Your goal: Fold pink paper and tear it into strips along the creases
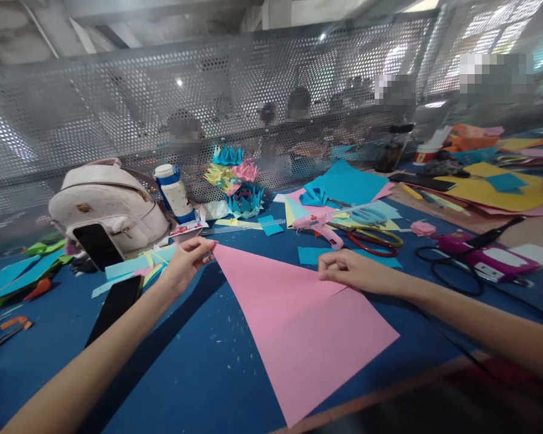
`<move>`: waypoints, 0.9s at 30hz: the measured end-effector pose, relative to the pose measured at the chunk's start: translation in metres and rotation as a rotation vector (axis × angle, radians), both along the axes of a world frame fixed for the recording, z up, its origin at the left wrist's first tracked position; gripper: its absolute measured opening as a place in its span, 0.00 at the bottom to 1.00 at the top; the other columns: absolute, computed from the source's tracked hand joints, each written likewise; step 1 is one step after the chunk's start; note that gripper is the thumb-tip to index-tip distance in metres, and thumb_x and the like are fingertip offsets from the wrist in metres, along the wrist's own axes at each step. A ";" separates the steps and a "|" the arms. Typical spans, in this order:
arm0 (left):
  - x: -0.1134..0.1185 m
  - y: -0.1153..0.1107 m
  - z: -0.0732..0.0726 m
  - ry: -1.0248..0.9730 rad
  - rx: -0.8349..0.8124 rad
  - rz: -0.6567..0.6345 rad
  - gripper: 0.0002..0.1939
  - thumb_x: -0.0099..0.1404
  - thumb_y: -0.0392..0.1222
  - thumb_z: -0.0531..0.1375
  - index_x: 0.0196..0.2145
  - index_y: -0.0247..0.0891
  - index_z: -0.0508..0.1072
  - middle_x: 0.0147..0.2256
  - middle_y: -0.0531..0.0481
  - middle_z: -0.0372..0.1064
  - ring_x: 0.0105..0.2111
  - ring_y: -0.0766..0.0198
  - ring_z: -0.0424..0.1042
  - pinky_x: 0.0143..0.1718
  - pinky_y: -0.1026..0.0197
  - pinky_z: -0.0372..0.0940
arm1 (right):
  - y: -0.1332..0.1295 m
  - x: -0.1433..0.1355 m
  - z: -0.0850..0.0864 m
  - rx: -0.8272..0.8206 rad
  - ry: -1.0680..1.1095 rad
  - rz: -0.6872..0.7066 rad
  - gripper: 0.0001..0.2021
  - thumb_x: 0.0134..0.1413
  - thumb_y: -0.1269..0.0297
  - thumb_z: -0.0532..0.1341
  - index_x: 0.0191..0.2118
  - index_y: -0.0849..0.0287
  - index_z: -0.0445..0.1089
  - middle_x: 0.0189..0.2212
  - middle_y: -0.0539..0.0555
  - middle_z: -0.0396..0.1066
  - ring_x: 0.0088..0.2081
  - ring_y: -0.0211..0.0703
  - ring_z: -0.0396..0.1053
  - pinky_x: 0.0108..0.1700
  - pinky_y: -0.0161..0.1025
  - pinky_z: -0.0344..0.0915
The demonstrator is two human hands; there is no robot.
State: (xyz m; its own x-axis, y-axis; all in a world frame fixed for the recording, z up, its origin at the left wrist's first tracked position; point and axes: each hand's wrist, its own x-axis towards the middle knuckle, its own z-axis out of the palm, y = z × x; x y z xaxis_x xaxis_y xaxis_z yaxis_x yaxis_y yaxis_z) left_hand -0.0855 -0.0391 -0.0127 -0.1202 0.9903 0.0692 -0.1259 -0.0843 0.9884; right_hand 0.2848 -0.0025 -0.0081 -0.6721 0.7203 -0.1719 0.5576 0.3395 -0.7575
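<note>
A large sheet of pink paper (298, 325) is stretched between my two hands above the blue table, one corner pointing toward the table's near edge. My left hand (187, 262) pinches its upper left corner between thumb and fingertips. Along the upper right edge, my right hand (348, 269) is closed on the paper, its fingers curled. Just beyond the right hand lie a pink glue gun (319, 229) and a strip of blue paper (310, 255). A dark phone (115, 304) lies flat beside my left forearm.
Behind stands a perforated metal screen (131, 90). A white backpack (106, 202) with a phone leaning on it, a bottle (174, 193) and folded paper flowers (244, 199) line the back. Scissors (375, 238) and a purple power strip (489, 256) with a black cable are at right.
</note>
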 end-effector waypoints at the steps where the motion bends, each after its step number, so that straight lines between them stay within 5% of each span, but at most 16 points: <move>1: 0.000 -0.001 0.002 0.017 0.016 0.011 0.15 0.47 0.51 0.74 0.26 0.38 0.80 0.28 0.52 0.74 0.28 0.70 0.69 0.32 0.68 0.66 | -0.001 -0.002 0.001 0.001 -0.008 0.007 0.16 0.58 0.51 0.57 0.28 0.57 0.61 0.17 0.41 0.46 0.20 0.32 0.45 0.23 0.34 0.40; 8: -0.003 -0.001 0.010 0.187 0.118 0.101 0.16 0.53 0.51 0.70 0.22 0.35 0.77 0.21 0.53 0.67 0.23 0.69 0.63 0.27 0.66 0.58 | -0.003 -0.009 0.003 0.006 -0.039 0.036 0.17 0.58 0.49 0.57 0.28 0.58 0.61 0.17 0.42 0.46 0.21 0.33 0.45 0.24 0.34 0.40; 15: 0.015 -0.009 -0.003 0.255 0.129 0.236 0.16 0.56 0.50 0.67 0.20 0.36 0.72 0.18 0.55 0.63 0.20 0.69 0.58 0.23 0.65 0.53 | -0.002 -0.019 0.004 -0.004 -0.036 0.122 0.15 0.57 0.51 0.57 0.30 0.59 0.67 0.22 0.46 0.55 0.24 0.34 0.50 0.26 0.34 0.45; 22: 0.036 -0.007 -0.017 0.244 0.104 0.202 0.17 0.56 0.51 0.67 0.21 0.36 0.74 0.18 0.55 0.65 0.20 0.69 0.60 0.24 0.65 0.54 | -0.003 -0.071 0.016 -0.017 0.050 0.231 0.15 0.57 0.51 0.59 0.33 0.60 0.70 0.19 0.44 0.55 0.23 0.33 0.48 0.26 0.33 0.46; 27: 0.039 -0.008 -0.019 0.218 0.088 0.191 0.16 0.55 0.50 0.68 0.21 0.36 0.76 0.18 0.55 0.66 0.20 0.69 0.61 0.24 0.65 0.55 | 0.018 -0.114 0.001 -0.102 0.238 0.177 0.19 0.53 0.49 0.62 0.33 0.63 0.73 0.21 0.46 0.61 0.23 0.32 0.53 0.25 0.32 0.48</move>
